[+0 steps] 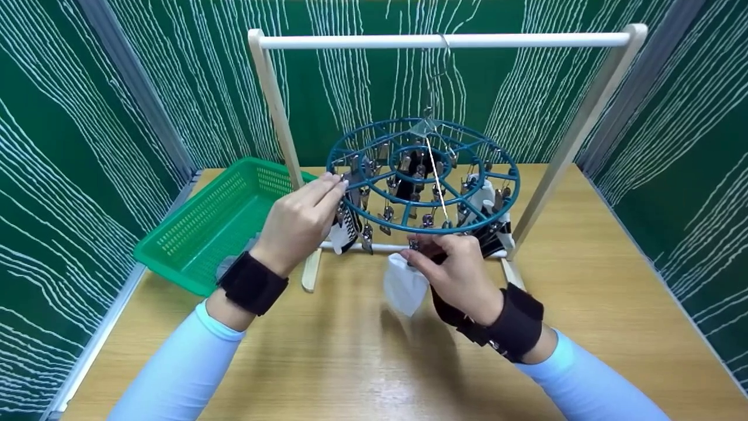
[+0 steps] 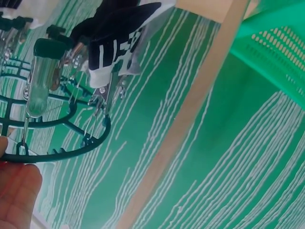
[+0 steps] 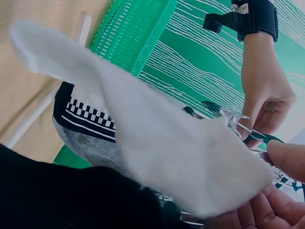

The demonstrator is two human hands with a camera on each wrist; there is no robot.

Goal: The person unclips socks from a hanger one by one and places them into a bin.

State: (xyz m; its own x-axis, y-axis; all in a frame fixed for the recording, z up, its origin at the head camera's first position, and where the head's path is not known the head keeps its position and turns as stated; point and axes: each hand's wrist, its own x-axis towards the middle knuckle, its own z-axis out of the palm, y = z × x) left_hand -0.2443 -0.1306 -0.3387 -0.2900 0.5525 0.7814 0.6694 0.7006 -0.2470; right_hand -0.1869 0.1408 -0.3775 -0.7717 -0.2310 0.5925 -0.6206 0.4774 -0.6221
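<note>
A round blue-green drying hanger (image 1: 416, 227) with many metal clips hangs from a rack. My left hand (image 1: 307, 213) grips its rim at the left, thumb and fingers on the ring in the left wrist view. Under the front rim, my right hand (image 1: 461, 272) pinches a clip (image 1: 414, 242) at the cuff of a white sock (image 1: 404, 285). That sock (image 3: 157, 138) hangs down long in the right wrist view, partly hiding the fingers. A black-and-white checkered sock (image 1: 345, 231) hangs by my left hand. Black sock fabric (image 3: 57, 195) fills the lower left of the right wrist view.
A wooden rack (image 1: 374, 42) with a white bar carries the hanger by its hook. Left of it stands a green basket (image 1: 175, 237) with a grey cloth item (image 1: 229, 266) inside. More socks (image 1: 482, 202) hang on the right. Green walls surround the wooden table (image 1: 350, 362).
</note>
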